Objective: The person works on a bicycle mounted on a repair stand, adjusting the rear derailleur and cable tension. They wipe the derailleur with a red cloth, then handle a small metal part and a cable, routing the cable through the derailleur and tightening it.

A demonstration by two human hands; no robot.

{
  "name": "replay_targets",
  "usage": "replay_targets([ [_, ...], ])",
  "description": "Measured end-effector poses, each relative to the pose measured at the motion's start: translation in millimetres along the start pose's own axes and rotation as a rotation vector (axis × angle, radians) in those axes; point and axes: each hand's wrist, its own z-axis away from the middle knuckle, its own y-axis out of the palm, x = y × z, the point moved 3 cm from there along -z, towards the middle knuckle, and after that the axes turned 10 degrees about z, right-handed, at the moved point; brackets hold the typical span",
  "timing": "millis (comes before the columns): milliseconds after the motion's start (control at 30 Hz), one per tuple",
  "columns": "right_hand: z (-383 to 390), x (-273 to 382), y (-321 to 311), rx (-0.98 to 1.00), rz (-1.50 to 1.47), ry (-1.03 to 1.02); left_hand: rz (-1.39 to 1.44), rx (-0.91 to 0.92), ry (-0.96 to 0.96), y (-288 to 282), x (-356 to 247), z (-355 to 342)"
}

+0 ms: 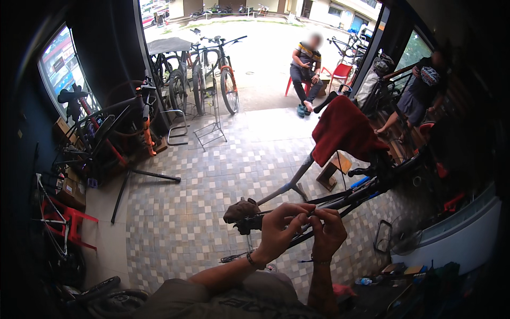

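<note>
My left hand [280, 228] and my right hand [326, 234] meet in front of me over a dark bicycle frame [358, 189], both with fingertips pinched close together around something small that I cannot make out. The bike is held on a grey repair stand [296, 175], with a dark red cloth [340, 127] draped at its upper end. A crumpled brown rag [240, 211] lies bunched at the lower left end, beside my left hand. Thin cables hang below the frame, partly hidden by my hands.
Tiled floor [186, 223]; bikes on a stand [106, 122] and red chair [58, 218] left; parked bikes [196, 74] at the doorway; seated person [305, 66] outside; another person [425, 90] at right; wooden stool [332, 175]; white counter [454, 239] lower right.
</note>
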Motion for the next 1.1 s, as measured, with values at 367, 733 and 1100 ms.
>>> replay_targets([
  [367, -5, 3, 1, -0.043, 0.124, -0.141, -0.177, 0.038, 0.151, 3, -6, 9],
  [733, -6, 6, -4, -0.051, 0.111, -0.171, -0.258, 0.104, 0.265, 7, -11, 7],
  [1100, -7, 9, -9, -0.029, 0.141, -0.195, -0.153, 0.137, 0.219, 9, -9, 10],
])
